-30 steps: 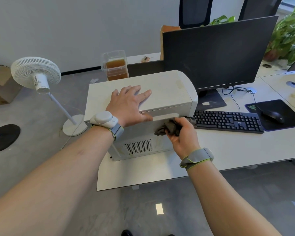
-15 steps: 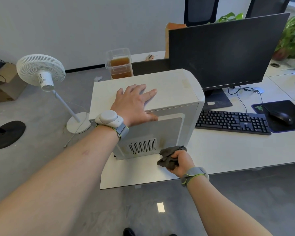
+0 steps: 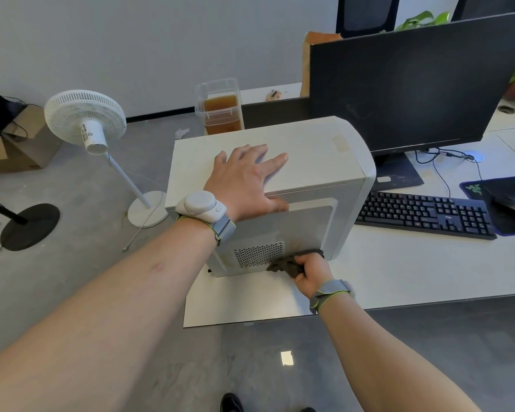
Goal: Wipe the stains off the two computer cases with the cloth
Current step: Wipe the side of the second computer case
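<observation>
From the head view, we see a white case [image 3: 309, 162] standing on the white counter [image 3: 399, 278], near its left end. Our left hand [image 3: 244, 179] lies flat on top of the case, fingers straight and spread, with the thumb hooked over the near edge. Our right hand [image 3: 311, 270] is low down by the case's near side. Its grip is curled tight round a dark cloth [image 3: 289, 263]. The cloth is bunched up and touches the bottom of the side panel, just right of the vent holes [image 3: 257, 254]. A faint brownish mark shows on the panel just above the cloth. We see only this one case.

Right of the case lies a black keyboard [image 3: 425, 214], and past it a mouse [image 3: 512, 203] on a dark pad. A big black screen [image 3: 405, 84] stands behind the case. A clear jug [image 3: 220, 110] of brown liquid stands behind the case's far left corner. On the floor to the left stands a white fan [image 3: 85, 120]. Both our wrists wear grey bands.
</observation>
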`<state>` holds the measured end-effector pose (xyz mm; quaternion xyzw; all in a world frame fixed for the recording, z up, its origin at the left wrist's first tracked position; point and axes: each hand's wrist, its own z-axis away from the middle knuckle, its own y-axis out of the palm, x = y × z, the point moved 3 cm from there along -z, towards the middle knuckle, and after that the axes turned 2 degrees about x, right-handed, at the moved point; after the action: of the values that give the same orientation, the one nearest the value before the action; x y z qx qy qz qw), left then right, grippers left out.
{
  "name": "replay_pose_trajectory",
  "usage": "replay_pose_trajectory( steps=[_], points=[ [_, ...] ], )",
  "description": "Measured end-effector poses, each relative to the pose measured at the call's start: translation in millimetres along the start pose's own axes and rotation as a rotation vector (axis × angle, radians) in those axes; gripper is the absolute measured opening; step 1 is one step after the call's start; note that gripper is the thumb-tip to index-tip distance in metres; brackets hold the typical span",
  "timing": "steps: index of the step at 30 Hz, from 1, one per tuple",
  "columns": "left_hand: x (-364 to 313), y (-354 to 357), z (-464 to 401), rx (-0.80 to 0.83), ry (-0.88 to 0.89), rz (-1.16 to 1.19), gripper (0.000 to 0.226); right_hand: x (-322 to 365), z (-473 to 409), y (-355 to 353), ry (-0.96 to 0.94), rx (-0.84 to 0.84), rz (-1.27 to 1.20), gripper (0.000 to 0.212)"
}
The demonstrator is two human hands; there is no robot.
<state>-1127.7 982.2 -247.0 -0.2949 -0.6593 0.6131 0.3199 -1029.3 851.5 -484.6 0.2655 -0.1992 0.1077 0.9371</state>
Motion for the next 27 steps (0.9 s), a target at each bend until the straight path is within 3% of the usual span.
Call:
replay_pose_trajectory(
  steps=[9,13,17,23,27],
  points=[
    [-1,-1,0,0.002,0.005,-0.008,0.098,55,75,28,-0.151,0.305,-0.206,0.033],
    [-1,-1,1,0.004,0.007,-0.005,0.098,88,117,35,-0.278,0.486,-0.309,0.019],
    [-1,-2,2,0.005,0.003,0.0,0.098,96,131,18,-0.238,0.422,-0.225,0.045],
    [-1,-3,1,-0.001,-0.006,0.005,0.098,35,79,-27,-0.053,0.169,-0.051,0.056],
    [0,-1,1,0.007,-0.005,0.002,0.098,-4,50,-26,0.03,0.036,0.233,0.032]
  ],
)
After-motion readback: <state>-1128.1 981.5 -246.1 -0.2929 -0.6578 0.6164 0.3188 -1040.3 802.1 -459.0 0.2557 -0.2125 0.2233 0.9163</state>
